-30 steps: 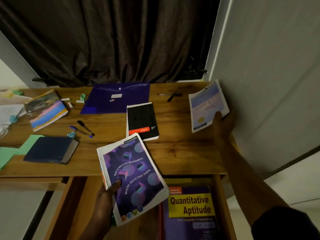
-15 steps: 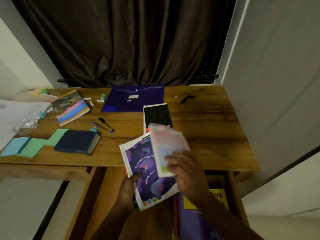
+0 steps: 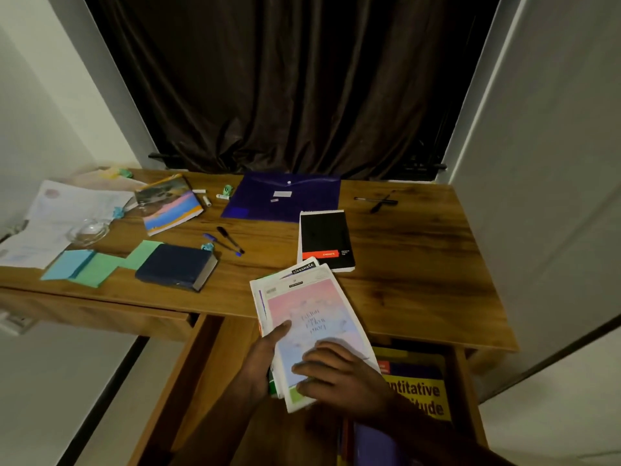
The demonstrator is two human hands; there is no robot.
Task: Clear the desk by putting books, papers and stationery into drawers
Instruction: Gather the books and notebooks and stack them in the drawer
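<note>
Over the open drawer (image 3: 198, 368) I hold two notebooks stacked. The pastel pink-and-blue notebook (image 3: 312, 317) lies on top of the Classmate notebook (image 3: 302, 268), of which only the top edge shows. My left hand (image 3: 265, 358) grips the stack from below at its left edge, thumb on the cover. My right hand (image 3: 339, 375) rests on the pastel cover near its lower end, fingers curled over it. A yellow "Quantitative Aptitude" book (image 3: 420, 391) lies in the drawer's right side.
On the wooden desk (image 3: 420, 264) lie a black notebook (image 3: 324, 240), a purple folder (image 3: 282, 196), a dark blue book (image 3: 176, 267), a colourful notebook (image 3: 171, 203), green and blue papers (image 3: 87, 267), white sheets (image 3: 50, 223), a glass bowl (image 3: 88, 230) and pens (image 3: 228, 240) (image 3: 376, 201).
My right hand carried the pastel notebook from the desk's right side and laid it on the Classmate notebook in my left hand. The stack now sits squared over the drawer.
</note>
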